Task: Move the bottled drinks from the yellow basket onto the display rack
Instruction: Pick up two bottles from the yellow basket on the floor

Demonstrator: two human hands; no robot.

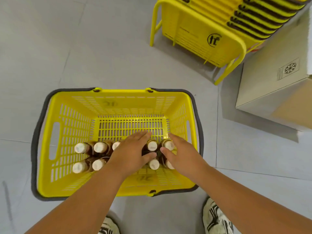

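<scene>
In yellow basket (55, 137), bottles (98, 147) upright, caps up

bottles (98, 147) in basket (55, 183), box (270, 92) right

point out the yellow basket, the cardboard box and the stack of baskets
yellow basket (81, 132): head view, left inner wall
cardboard box (263, 85): head view, top face
stack of baskets (199, 27): head view, front panel

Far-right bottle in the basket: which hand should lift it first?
Right. The right hand already has its fingers beside the far-right bottle, thumb near its cap; the left hand hovers over the middle bottles.
</scene>
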